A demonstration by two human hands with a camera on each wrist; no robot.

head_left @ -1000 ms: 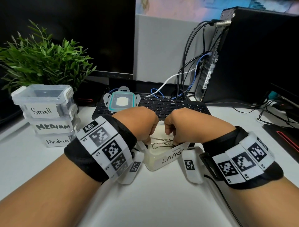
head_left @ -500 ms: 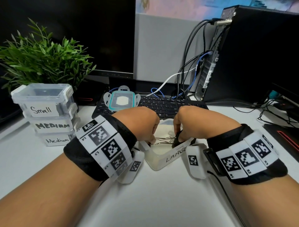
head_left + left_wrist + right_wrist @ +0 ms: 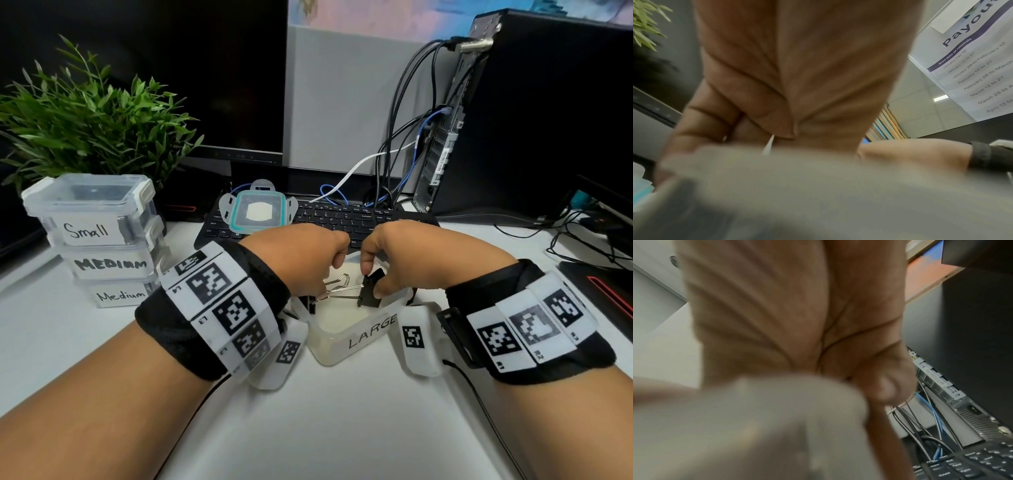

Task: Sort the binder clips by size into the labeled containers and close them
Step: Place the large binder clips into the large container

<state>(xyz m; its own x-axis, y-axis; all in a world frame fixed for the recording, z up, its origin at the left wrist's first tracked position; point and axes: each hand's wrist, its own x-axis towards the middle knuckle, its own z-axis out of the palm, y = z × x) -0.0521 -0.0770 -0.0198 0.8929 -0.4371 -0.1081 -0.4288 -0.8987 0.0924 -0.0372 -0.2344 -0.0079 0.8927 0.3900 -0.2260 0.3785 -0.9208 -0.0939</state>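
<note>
— Where is the clip held?
— The large black binder clip [image 3: 371, 289] with silver wire handles is held over the open translucent container labelled LARGE [image 3: 356, 334]. Its black body is pinched by the right hand [image 3: 404, 262]; its handles are gripped by the curled fingers of the left hand [image 3: 305, 260].

— And beyond?
— A teal-rimmed lid [image 3: 257, 216] is seen on the black keyboard [image 3: 346, 219]; three closed labelled boxes [image 3: 99, 240] are stacked far left.

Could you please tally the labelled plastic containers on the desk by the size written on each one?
Clear lidded plastic box labelled Small: 1
Clear lidded plastic boxes labelled Medium: 2
Open translucent plastic tub labelled Large: 1
Total: 4
</note>
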